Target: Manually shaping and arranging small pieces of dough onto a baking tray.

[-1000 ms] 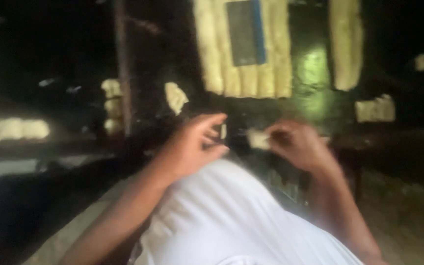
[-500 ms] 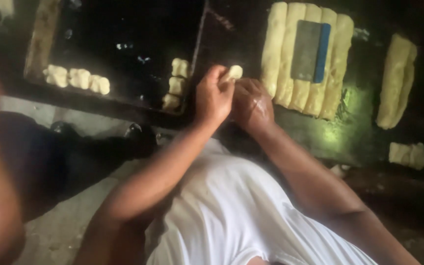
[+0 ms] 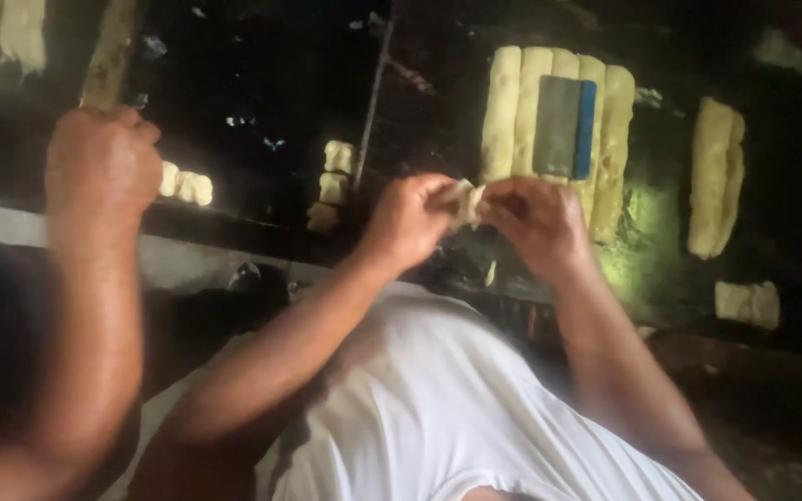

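My left hand (image 3: 407, 221) and my right hand (image 3: 536, 223) meet over the dark work surface (image 3: 262, 74), both pinching one small pale piece of dough (image 3: 468, 200) between their fingertips. Just beyond them lie several long dough rolls (image 3: 522, 111) side by side, with a flat grey scraper with a blue edge (image 3: 563, 128) resting on top. My white shirt fills the lower middle of the view.
Another person's hand (image 3: 99, 172) at the left grips a wooden stick (image 3: 109, 51). Small dough pieces (image 3: 331, 186) sit left of my hands, others (image 3: 187, 184) near that hand. A dough roll (image 3: 715, 176) and a cut chunk (image 3: 746, 302) lie at right.
My hands have come together on the dough piece, which my left hand held up alone before. The view shifted left, and the other person's hand is now fully in sight.
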